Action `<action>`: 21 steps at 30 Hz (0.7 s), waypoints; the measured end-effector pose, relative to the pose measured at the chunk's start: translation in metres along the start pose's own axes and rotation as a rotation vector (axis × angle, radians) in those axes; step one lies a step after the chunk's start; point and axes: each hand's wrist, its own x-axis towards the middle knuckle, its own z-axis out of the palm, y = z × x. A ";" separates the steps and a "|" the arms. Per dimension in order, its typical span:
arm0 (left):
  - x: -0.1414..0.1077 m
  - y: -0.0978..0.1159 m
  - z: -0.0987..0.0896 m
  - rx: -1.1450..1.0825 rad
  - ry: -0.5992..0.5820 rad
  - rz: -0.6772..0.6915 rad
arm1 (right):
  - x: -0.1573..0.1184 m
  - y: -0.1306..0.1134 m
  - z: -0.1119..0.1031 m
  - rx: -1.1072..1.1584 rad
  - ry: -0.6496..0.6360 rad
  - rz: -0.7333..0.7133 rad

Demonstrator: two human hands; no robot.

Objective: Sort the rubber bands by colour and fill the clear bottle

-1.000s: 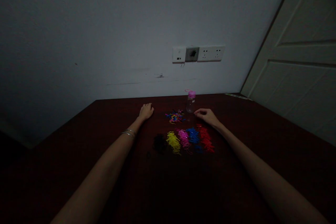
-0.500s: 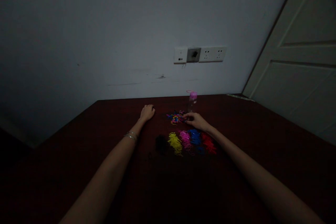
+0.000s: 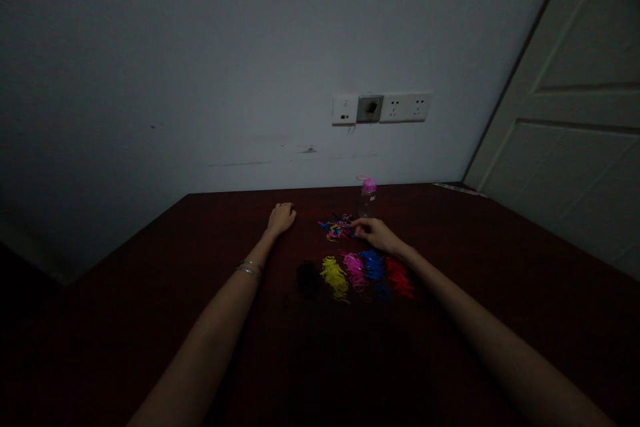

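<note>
My right hand (image 3: 376, 233) is at the right side of a mixed pile of thin coloured bands (image 3: 337, 227), its index finger stretched over the edge and the thumb apart below it. I make out nothing held between them. Left of that pile, my left hand (image 3: 282, 217) rests palm down on the dark red table (image 3: 240, 220), fingers loosely bent and holding nothing visible. Nearer to me lie separate heaps: black bands (image 3: 309, 279), yellow bands (image 3: 335, 278), pink bands (image 3: 355, 270), blue bands (image 3: 372, 265) and red bands (image 3: 399, 277).
A clear bottle with a pink lid (image 3: 369, 185) stands behind my right hand. Wall sockets (image 3: 405, 107) and a switch (image 3: 370, 109) are on the pale wall beyond the table. A panelled door (image 3: 575, 140) is at the right. The light is dim.
My right hand has shifted slightly at the pile, its index finger now more stretched out. The left hand stays in place; the whole view has moved a little.
</note>
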 end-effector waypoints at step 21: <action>-0.001 0.004 -0.001 0.054 -0.004 0.011 | 0.004 -0.001 -0.021 -0.108 -0.203 0.025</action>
